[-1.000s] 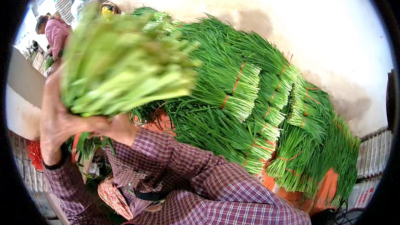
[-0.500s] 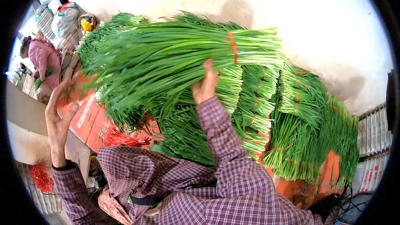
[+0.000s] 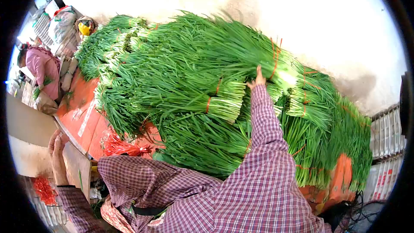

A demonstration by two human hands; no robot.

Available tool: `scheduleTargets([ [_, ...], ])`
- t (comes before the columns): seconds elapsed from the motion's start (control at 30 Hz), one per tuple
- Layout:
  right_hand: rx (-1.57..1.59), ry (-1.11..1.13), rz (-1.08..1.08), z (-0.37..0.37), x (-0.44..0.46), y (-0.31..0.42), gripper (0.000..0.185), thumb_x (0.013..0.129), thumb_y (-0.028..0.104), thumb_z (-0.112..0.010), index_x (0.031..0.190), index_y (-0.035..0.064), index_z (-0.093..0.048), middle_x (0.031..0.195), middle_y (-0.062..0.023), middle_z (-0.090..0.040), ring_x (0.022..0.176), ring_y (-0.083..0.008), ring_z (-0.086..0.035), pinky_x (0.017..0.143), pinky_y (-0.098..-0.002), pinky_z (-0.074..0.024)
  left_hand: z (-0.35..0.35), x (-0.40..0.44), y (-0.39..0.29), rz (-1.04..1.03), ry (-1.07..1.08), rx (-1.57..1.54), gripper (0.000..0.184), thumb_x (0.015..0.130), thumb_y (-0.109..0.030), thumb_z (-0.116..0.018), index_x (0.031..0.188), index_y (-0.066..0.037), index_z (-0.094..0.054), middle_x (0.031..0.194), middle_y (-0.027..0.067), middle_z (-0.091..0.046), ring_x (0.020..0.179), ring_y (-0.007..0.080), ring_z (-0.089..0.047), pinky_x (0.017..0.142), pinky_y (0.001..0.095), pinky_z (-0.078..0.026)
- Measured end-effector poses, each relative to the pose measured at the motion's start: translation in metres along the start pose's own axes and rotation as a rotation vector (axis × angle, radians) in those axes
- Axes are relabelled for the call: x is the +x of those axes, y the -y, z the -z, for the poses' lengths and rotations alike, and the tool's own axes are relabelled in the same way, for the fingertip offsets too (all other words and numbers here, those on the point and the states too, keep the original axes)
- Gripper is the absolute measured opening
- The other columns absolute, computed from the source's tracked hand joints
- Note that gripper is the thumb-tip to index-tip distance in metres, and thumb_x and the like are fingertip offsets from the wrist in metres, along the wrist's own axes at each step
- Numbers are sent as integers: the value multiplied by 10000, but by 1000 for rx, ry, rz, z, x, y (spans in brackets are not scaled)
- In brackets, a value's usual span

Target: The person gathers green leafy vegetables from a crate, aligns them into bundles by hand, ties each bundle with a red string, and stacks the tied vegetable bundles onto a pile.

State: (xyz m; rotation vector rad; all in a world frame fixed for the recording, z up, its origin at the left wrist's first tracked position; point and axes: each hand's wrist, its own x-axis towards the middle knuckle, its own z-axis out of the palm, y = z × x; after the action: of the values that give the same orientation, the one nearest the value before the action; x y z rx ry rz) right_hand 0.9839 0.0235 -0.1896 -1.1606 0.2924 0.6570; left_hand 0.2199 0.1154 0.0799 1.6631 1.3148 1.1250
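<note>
My right hand (image 3: 257, 80) reaches out over the pile, fingers apart, at the near side of a large bunch of green garlic chives (image 3: 246, 47). That bunch has orange-red ties near its pale cut ends and lies on top of other bunches, its ends toward the right. Just below and left of this hand is another tied bunch (image 3: 226, 99). My left hand (image 3: 58, 155) is raised at the lower left beside a board edge, fingers stretched up and nothing visible in it.
Red ties (image 3: 123, 144) lie on the orange-red surface (image 3: 86, 116); more red ties (image 3: 44, 190) sit at lower left. Further tied bunches (image 3: 312, 99) are stacked right. A co-worker in pink (image 3: 43, 67) bends at far left near filled sacks (image 3: 64, 28). Crates (image 3: 385, 133) stand far right.
The held bunch has moved right and down onto the pile, and my right hand's fingers have come apart from it. My left hand has dropped lower.
</note>
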Motion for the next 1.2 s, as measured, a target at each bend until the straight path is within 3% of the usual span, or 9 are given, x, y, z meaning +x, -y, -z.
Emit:
scheduleTargets([
  [0.03,-128,-73,-25,13,-9,-8,925,830,501,-673,1510,196,-124,1563,-134,-84,1281,-322,-358,1067,-615,-277,2,-2,6,23,27,-10,409,959,-263,-539,1263,12,-542,1140,99,-623,1047,174,-589,984,327,-417],
  [0.13,-56,-133,68,46,22,-54,611,913,341,-626,1410,166,-316,1430,-65,-403,721,-181,-411,982,-556,-399,6,-10,19,74,65,-29,408,959,-262,-542,1259,15,-540,1112,107,-636,1016,175,-607,972,332,-432],
  [0.27,127,44,111,69,20,-82,463,940,245,-591,1357,148,-414,1320,-31,-525,1067,-138,-549,937,-416,-456,9,-22,30,127,21,-50,397,958,-255,-546,1252,12,-545,1025,102,-658,1001,173,-617,962,331,-447],
  [0.37,-8,125,547,36,-23,-87,403,932,164,-590,1314,105,-477,1329,-82,-498,1178,-209,-513,953,-300,-437,7,-30,34,135,6,-80,396,953,-254,-555,1248,10,-549,1000,97,-660,979,173,-621,956,334,-452],
  [0.53,-750,169,976,-20,-130,-50,363,906,80,-573,1264,46,-523,1252,-129,-539,1176,-242,-510,1002,-379,-406,-11,-60,21,111,-51,-68,386,940,-239,-572,1228,16,-558,975,96,-657,911,166,-621,921,334,-464],
  [0.83,-973,954,794,-88,-244,-146,235,952,63,-511,1166,44,-604,1072,-106,-666,953,-180,-655,807,-339,-554,-3,-112,25,241,-152,107,363,916,-208,-587,1193,26,-570,952,104,-676,926,175,-634,891,308,-461],
  [0.93,-844,1275,404,-110,-293,-202,189,957,76,-511,1076,1,-637,1022,-89,-673,855,-150,-672,700,-270,-555,7,-136,33,302,-224,-32,375,880,-196,-631,1195,2,-587,936,100,-683,899,158,-634,878,297,-459],
  [1.03,-1062,1514,624,-129,-311,-272,183,944,109,-543,1043,-16,-633,917,-98,-685,829,-134,-667,678,-274,-547,15,-162,42,299,-291,-63,420,885,-262,-625,1203,8,-577,926,110,-675,900,202,-642,905,351,-466],
  [1.2,-1141,1626,369,-170,-331,-380,214,941,174,-541,984,-15,-632,801,-78,-674,674,-113,-618,618,-265,-512,36,-230,75,204,-429,-489,570,913,-371,-583,1317,13,-463,1038,143,-635,944,251,-627,889,410,-491],
])
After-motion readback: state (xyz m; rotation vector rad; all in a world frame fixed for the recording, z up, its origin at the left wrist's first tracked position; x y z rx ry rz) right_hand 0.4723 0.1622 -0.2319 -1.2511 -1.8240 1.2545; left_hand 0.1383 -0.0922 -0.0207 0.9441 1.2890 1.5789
